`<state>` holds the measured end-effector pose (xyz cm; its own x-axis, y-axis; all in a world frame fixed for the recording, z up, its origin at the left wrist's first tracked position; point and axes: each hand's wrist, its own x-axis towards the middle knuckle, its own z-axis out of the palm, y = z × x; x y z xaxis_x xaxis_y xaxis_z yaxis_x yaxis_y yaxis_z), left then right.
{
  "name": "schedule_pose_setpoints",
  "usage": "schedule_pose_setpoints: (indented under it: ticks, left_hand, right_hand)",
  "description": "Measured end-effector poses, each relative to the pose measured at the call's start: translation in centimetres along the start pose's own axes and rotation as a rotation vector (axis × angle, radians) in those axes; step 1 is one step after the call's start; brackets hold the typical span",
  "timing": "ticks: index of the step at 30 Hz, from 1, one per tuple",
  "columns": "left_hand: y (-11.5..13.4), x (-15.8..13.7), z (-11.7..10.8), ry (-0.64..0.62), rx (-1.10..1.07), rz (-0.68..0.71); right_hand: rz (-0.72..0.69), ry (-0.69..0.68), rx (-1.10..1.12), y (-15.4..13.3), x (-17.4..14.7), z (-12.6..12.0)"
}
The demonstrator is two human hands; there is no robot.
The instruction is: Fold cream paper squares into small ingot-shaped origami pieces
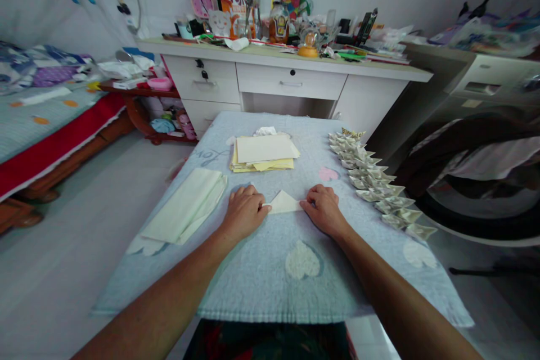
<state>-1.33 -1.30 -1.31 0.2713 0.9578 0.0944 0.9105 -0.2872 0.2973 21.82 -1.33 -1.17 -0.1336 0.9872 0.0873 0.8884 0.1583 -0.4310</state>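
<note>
A small folded piece of cream paper (285,203) with a triangular peak lies on the blue cloth-covered table (261,275). My left hand (245,209) pinches its left end, thumb and fingers closed on it. At the opposite end my right hand (324,208) grips the right corner the same way. Behind the hands sits a stack of cut paper sheets (266,149), white on top with yellowish edges below. To the left lies a thicker bundle of folded pale-green paper (185,205). Several folded paper boats (371,171) stand in rows along the table's right side.
A crumpled white tissue (265,131) lies behind the stack. Beyond the table stands a white desk (291,76) crowded with jars and bags. A front-loading washing machine (485,101) is at the right, and a bed (46,129) at the left.
</note>
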Motion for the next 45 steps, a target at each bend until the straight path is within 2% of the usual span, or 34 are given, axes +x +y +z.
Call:
schedule_pose_setpoints:
  ticks: [4,11,27,36,38,40,43,45]
  left_hand:
    - [0.1,-0.1,-0.1,-0.011,-0.008,-0.004]
    - [0.3,0.0,-0.4,-0.020,0.016,-0.004]
    - [0.5,-0.1,-0.4,-0.027,0.031,-0.016]
    - [0.5,-0.2,0.2,0.020,0.005,0.000]
    - [0.6,-0.2,0.3,0.055,-0.006,0.052]
    - [0.6,-0.1,0.5,0.079,-0.007,0.170]
    - [0.5,-0.1,0.5,0.006,0.005,0.391]
    - [0.5,-0.1,0.5,-0.069,0.028,0.482]
  right_hand:
    - [-0.017,-0.034,0.012,0.2,0.0,-0.3]
    - [0.016,-0.006,0.001,0.2,0.2,0.0]
    - [-0.002,0.016,-0.083,-0.3,-0.2,0.0]
    - [-0.023,0.034,-0.102,-0.2,-0.4,0.3]
    - [-0.016,0.038,-0.104,-0.2,-0.4,0.3]
    - [-0.005,0.049,-0.103,-0.2,-0.4,0.3]
    - [0.007,0.061,-0.087,-0.1,-0.4,0.4]
    - [0.017,0.065,-0.072,0.0,-0.3,0.4]
